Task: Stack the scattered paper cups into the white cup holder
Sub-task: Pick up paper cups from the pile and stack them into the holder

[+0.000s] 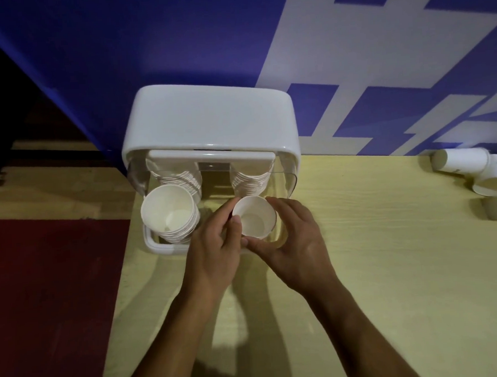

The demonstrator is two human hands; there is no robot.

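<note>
The white cup holder (209, 118) stands at the table's back edge with its clear front open. Its left slot holds a tall stack of white paper cups (171, 212) leaning out toward me. A second stack (251, 179) fills the right slot. In front of that right stack, both hands hold one white paper cup (254, 219), mouth up. My left hand (216, 247) pinches its left rim and my right hand (296, 243) wraps its right and near side. The cup's lower part is hidden behind my fingers.
Several loose paper cups (471, 173) lie on their sides at the table's far right. The pale wooden table (389, 267) ends at the left near a dark red floor (46, 300). A blue and white wall (349, 53) rises behind the holder.
</note>
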